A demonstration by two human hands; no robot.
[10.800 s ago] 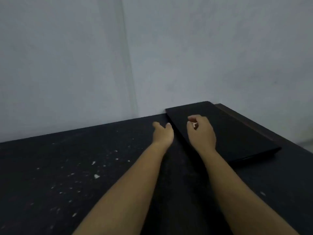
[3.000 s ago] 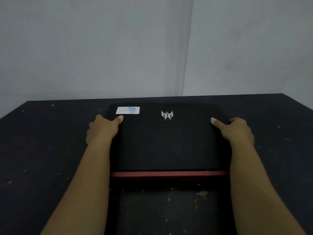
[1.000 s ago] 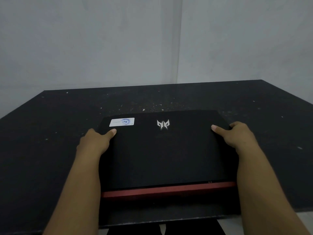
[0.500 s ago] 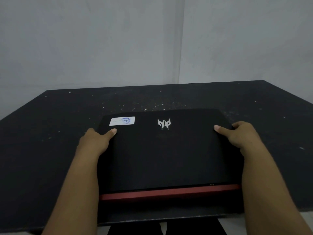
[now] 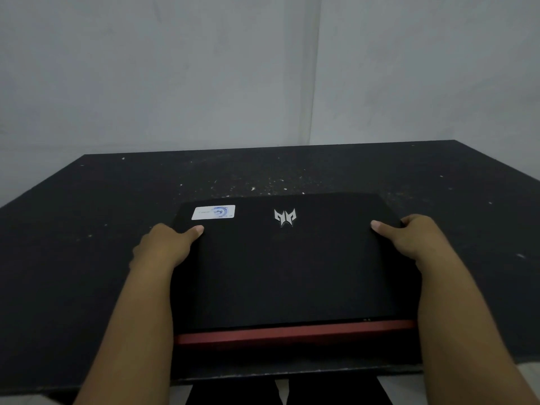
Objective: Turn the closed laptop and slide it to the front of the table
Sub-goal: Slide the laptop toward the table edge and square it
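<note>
Because both sides need steadying for a straight slide, the left hand point(image 5: 163, 247) and right hand point(image 5: 415, 241) clamp the laptop point(image 5: 292, 267) near the bench point(image 5: 73, 258) front.

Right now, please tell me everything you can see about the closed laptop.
The closed laptop is black with a matte lid, lying flat near the front edge of the dark table. A red strip runs along its near edge. The lid carries a silver logo and a white sticker at the far left corner. The left hand and right hand grip its two sides, thumbs on the lid.
</note>
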